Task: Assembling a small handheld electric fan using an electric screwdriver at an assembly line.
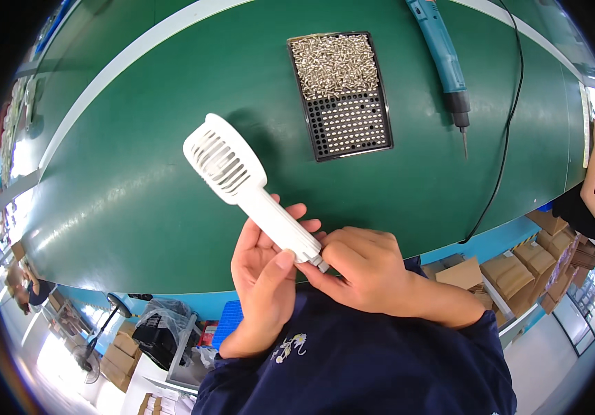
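A white handheld device (270,211) with a slotted, rounded head and a slim handle is held tilted above the green table, its head pointing to the upper left. My left hand (264,277) cradles the handle from below, thumb pressed on its lower part. At the handle's bottom end a small grey part (319,263) sticks out. Closed fingers of my right hand (363,266) touch that end; the curled fingers hide whether anything else is in them. What lies inside the slotted head cannot be made out.
A black tray (349,124) of small silvery screws stands beyond my hands, some set upright in rows of holes. Right of it lies a teal electric screwdriver (442,55) with a black cable (508,131). Cardboard boxes (508,273) stand below the table's right edge; a person (591,200) is at far right.
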A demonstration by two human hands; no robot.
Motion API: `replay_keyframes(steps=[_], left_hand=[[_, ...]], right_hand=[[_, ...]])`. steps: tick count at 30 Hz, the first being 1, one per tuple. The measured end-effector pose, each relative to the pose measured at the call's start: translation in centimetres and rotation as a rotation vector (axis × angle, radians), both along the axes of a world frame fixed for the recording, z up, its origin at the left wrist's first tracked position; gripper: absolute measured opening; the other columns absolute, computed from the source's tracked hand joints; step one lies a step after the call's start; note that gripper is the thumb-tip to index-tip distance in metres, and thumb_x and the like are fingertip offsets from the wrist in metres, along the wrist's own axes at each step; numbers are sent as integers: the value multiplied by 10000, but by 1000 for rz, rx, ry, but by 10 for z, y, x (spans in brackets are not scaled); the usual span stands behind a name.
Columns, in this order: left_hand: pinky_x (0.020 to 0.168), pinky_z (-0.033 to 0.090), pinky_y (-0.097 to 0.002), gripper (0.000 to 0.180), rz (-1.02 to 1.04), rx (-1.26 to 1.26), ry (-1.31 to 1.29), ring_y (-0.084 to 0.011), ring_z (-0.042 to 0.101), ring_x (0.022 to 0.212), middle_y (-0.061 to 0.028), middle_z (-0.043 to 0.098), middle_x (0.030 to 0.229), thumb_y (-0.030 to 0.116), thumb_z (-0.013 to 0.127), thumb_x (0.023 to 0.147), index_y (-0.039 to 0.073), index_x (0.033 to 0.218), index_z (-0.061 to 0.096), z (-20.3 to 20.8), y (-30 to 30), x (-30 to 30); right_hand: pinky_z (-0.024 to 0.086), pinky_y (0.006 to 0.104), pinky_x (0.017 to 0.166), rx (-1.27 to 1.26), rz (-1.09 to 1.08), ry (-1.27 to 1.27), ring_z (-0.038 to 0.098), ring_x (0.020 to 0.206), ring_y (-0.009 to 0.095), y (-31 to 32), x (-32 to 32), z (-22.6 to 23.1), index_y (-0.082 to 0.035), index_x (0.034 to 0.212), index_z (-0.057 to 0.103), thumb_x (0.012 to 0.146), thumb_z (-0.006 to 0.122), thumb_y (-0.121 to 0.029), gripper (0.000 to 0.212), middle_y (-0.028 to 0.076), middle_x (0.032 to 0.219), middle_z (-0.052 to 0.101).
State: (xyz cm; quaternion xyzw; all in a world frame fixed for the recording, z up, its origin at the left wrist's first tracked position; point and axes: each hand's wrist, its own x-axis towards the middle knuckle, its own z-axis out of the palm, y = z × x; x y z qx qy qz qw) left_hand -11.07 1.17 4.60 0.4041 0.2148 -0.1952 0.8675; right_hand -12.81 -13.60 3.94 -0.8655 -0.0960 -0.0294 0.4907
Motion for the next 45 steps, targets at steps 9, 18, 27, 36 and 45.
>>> replay_keyframes(steps=[9, 18, 27, 36, 45], left_hand=[[929, 485, -459, 380, 83, -782, -112, -148, 530, 747, 15, 472, 767, 416, 543, 936, 103, 1128, 445, -51, -17, 20], [590, 376, -267, 270, 161, -575, -59, -91, 377, 610, 46, 424, 671, 379, 386, 1008, 141, 899, 456, -39, -36, 31], [500, 392, -273, 341, 139, -411, -133, -128, 391, 587, -6, 434, 637, 402, 351, 1002, 109, 844, 428, -39, -35, 36], [434, 394, -272, 370, 198, -446, -115, -140, 390, 554, -23, 438, 598, 401, 331, 992, 95, 802, 415, -38, -35, 39], [433, 402, -278, 375, 206, -503, -130, -147, 389, 547, -31, 439, 595, 393, 313, 989, 87, 799, 417, -39, -35, 39]], right_hand=[[434, 289, 441, 299, 40, 344, 557, 471, 178, -7, -1, 1, -32, 752, 516, 852, 689, -182, 250, 61, 579, 552], [438, 297, 461, 489, 97, 702, 578, 471, 177, -19, 14, 1, 0, 796, 557, 948, 562, -240, 284, 81, 586, 598], [429, 373, 458, 201, 197, 434, 548, 465, 284, -17, 15, -6, -14, 740, 523, 894, 618, -221, 274, 107, 561, 557], [444, 354, 443, 39, 144, 190, 562, 469, 264, -9, 12, -5, 8, 804, 547, 869, 646, -188, 229, 85, 583, 566], [470, 344, 448, -43, 128, 160, 586, 483, 256, -6, 12, -3, -4, 834, 584, 825, 699, -160, 194, 97, 609, 596]])
